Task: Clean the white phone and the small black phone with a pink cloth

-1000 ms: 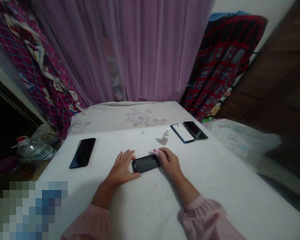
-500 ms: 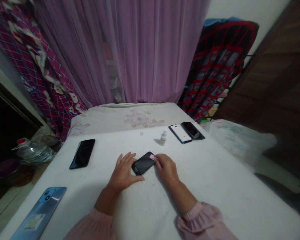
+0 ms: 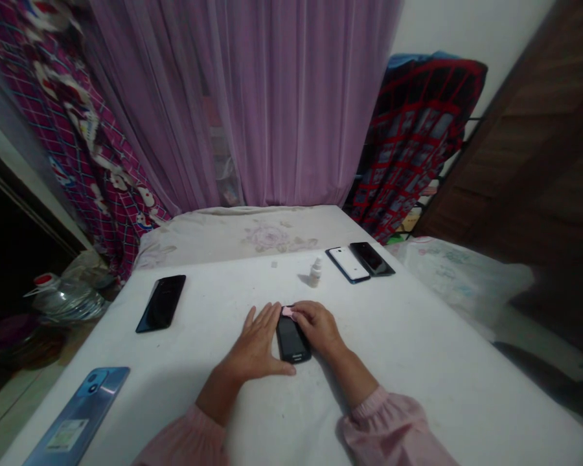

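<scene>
A small black phone [image 3: 291, 338] lies screen up on the white tablecloth between my hands. My left hand [image 3: 258, 342] is open at its left side, fingers stretched out along the edge and thumb by the near end. With bent fingers, my right hand [image 3: 320, 327] pinches a small pink cloth [image 3: 287, 312] and presses it on the far end of the screen. Just beyond, a small whitish bottle [image 3: 315, 272] stands upright.
To the left lie a dark phone [image 3: 161, 303] and a blue phone [image 3: 80, 414], back up. At the back right sit a white-backed phone [image 3: 350, 263] and a black phone [image 3: 372, 259] in a case. A large water bottle [image 3: 68, 298] is beyond the left edge.
The black phone has turned from slanted to nearly upright in view and come slightly nearer me. Both hands have shifted with it; the pink cloth has moved left a little.
</scene>
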A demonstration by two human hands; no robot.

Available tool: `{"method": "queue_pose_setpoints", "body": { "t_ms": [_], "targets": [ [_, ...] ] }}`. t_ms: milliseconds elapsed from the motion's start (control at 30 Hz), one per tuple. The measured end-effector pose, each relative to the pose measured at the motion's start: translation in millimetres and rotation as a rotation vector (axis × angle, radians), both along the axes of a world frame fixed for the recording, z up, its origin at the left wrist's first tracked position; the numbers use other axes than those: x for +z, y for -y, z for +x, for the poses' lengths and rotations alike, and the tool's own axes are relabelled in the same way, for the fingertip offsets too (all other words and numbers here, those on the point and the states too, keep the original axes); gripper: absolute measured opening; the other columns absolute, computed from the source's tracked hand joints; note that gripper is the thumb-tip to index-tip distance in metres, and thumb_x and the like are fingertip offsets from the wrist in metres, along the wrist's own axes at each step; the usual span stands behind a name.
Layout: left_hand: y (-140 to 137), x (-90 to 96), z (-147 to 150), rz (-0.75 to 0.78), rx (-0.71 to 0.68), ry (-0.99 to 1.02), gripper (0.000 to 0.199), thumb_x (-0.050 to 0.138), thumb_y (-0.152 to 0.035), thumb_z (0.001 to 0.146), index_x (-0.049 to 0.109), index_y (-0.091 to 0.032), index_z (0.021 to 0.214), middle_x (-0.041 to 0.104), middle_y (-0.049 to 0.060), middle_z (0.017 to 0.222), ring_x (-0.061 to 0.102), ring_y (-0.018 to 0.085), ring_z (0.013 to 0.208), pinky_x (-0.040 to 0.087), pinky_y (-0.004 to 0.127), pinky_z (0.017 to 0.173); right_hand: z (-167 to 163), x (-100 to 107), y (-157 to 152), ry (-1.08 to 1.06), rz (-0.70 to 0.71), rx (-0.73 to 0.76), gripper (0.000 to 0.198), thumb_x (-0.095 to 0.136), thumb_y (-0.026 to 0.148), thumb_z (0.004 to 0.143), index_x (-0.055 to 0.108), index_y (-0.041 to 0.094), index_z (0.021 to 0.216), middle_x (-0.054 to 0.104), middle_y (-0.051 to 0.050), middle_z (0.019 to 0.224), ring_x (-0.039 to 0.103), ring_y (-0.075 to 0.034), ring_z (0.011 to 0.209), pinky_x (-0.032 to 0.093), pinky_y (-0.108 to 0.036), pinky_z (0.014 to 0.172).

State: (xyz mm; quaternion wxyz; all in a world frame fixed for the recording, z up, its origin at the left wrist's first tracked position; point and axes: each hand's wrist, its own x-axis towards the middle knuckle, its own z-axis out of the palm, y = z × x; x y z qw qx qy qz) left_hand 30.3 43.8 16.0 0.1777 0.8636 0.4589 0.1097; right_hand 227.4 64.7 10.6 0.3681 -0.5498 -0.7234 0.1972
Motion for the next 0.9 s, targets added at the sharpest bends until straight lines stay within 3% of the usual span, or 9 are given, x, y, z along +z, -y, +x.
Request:
{"method": "queue_pose_setpoints", "body": {
  "t_ms": [200, 433, 700, 900],
  "targets": [
    [1, -8.6, 5, 0.063, 0.039, 0.014, 0.127, 0.078, -0.068, 0.057, 0.014, -0.017, 0.154, 0.032, 0.021, 0.156, 0.027, 0.035, 0.145, 0.008, 0.060, 0.119, -5, 3, 1, 0.008, -0.014, -0.025, 0.015, 0.060, 0.019, 0.083, 0.073, 0.024, 0.087, 0.075, -0.005, 0.098, 0.066, -0.021, 0.093, 0.048, -0.033, 0.087],
    [4, -19.9, 5, 0.170, 0.045, 0.052, 0.127, 0.070, -0.079, 0.059, 0.014, -0.017, 0.154, 0.037, 0.021, 0.153, 0.034, 0.038, 0.141, 0.010, 0.062, 0.118, -12, 1, -4, 0.065, -0.070, -0.168, 0.016, 0.056, 0.023, 0.087, 0.073, 0.024, 0.089, 0.076, -0.004, 0.088, 0.068, -0.021, 0.082, 0.048, -0.030, 0.076],
    [15, -23.0, 23, 0.250, 0.241, 0.105, 0.113, 0.075, -0.070, 0.061, 0.026, -0.017, 0.149, 0.049, 0.019, 0.143, 0.044, 0.038, 0.133, 0.019, 0.063, 0.116, -14, 12, 7, 0.122, -0.114, -0.136, 0.014, 0.058, 0.024, 0.085, 0.072, 0.026, 0.084, 0.075, -0.002, 0.084, 0.066, -0.021, 0.080, 0.044, -0.029, 0.071],
    [24, -23.9, 35, 0.345, 0.380, 0.159, 0.106, 0.079, -0.064, 0.061, 0.033, -0.015, 0.143, 0.055, 0.019, 0.134, 0.049, 0.039, 0.128, 0.025, 0.064, 0.113, -22, 14, 9, 0.190, -0.087, -0.127, 0.013, 0.059, 0.019, 0.084, 0.071, 0.024, 0.085, 0.073, -0.004, 0.087, 0.064, -0.022, 0.086, 0.043, -0.030, 0.075]
  ]
}}
